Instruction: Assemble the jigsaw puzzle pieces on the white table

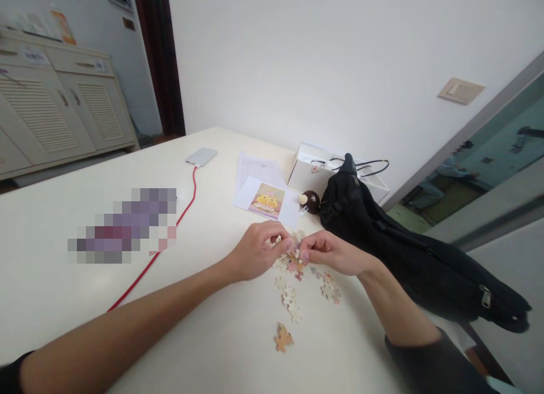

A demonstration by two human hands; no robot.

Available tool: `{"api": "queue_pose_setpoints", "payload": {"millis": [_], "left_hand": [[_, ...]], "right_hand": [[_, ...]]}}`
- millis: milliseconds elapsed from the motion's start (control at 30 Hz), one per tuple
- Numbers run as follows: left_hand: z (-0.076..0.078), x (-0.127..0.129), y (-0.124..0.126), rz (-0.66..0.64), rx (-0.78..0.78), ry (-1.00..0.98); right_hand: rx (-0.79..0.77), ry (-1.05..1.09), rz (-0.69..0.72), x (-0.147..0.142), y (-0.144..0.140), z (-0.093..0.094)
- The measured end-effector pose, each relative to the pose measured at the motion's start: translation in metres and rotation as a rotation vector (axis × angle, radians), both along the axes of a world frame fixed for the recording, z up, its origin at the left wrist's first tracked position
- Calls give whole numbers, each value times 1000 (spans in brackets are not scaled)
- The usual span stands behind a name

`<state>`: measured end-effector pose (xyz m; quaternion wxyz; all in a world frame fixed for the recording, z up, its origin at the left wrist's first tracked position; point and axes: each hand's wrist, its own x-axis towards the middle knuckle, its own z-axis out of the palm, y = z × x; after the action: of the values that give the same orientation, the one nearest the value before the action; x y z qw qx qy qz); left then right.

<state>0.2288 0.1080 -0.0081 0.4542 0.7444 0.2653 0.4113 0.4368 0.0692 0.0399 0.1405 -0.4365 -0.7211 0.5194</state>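
Note:
My left hand (260,251) is curled over a heap of jigsaw puzzle pieces (293,265), with thumb and fingertips closed together and small pieces showing at them. Just to its right, my right hand (331,252) pinches at a puzzle piece above the same heap. The two sets of fingertips nearly meet. Pale backs and pink and orange printed faces are mixed in the heap, partly hidden by my fingers. Nearer to me lie a loose row of pale pieces (289,296), a small group (329,289) on the right and an orange cluster (283,338).
Behind the hands lies a printed picture of a yellow figure (267,201) on white paper. A black bag (382,241) fills the table's right side, beside a white box (310,156) with cables and a brown round object (311,202). Leftward are a power bank (202,156), red cable (187,210) and blurred-out object (127,224).

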Motion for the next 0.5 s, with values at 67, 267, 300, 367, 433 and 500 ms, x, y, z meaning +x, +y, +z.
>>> {"api": "queue_pose_setpoints", "payload": {"millis": [67, 267, 300, 367, 433, 500], "left_hand": [[5, -9, 12, 118, -148, -92], [8, -45, 52, -174, -220, 361], [7, -48, 54, -195, -193, 421], [5, -53, 55, -217, -172, 539], [3, -53, 54, -199, -168, 642], [2, -51, 53, -149, -146, 676]], "right_hand": [[50, -93, 20, -2, 0, 0], [267, -383, 68, -14, -3, -3], [309, -448, 53, -17, -3, -3], [399, -576, 15, -22, -5, -6], [508, -653, -22, -29, -7, -10], [612, -663, -14, -37, -9, -15]]}}
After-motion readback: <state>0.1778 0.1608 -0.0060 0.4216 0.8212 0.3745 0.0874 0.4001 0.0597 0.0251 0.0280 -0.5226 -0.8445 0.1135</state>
